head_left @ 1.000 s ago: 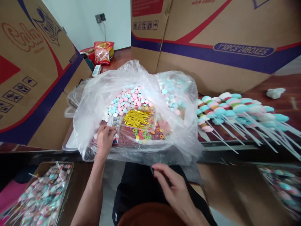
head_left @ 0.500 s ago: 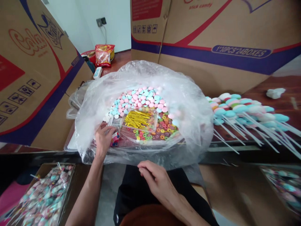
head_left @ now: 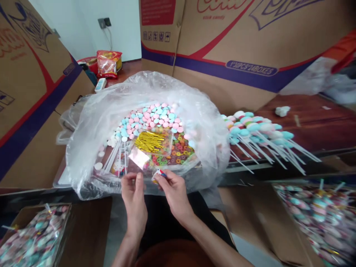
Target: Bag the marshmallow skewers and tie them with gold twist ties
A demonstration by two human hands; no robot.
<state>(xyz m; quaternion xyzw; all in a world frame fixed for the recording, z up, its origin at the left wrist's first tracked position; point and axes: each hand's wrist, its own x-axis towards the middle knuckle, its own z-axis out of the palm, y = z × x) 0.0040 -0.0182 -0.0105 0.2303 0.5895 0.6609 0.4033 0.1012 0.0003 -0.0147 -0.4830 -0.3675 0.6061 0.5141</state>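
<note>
My left hand (head_left: pixel 134 193) and my right hand (head_left: pixel 172 188) meet at the near edge of a big clear plastic bag (head_left: pixel 91 122). The left fingers pinch a small clear wrapper (head_left: pixel 139 159) that stands up from them. With thumb and fingers, the right hand pinches a small white printed piece (head_left: pixel 158 174) with red and blue on it. Inside the bag lie pastel candy discs (head_left: pixel 151 116), gold twist ties (head_left: pixel 150 141) in a clear tray, coloured ring candies (head_left: pixel 178 150) and white sticks (head_left: pixel 118 157).
A row of finished candy skewers (head_left: pixel 258 129) lies on the brown table to the right. Boxes of wrapped candy sticks sit at lower left (head_left: pixel 33 237) and lower right (head_left: pixel 317 218). Large cardboard cartons (head_left: pixel 222 40) stand behind and to the left.
My left hand pulled back out of the bag with the clear wrapper. My right hand rose from my lap to meet it and now pinches the printed piece. The view shifted right.
</note>
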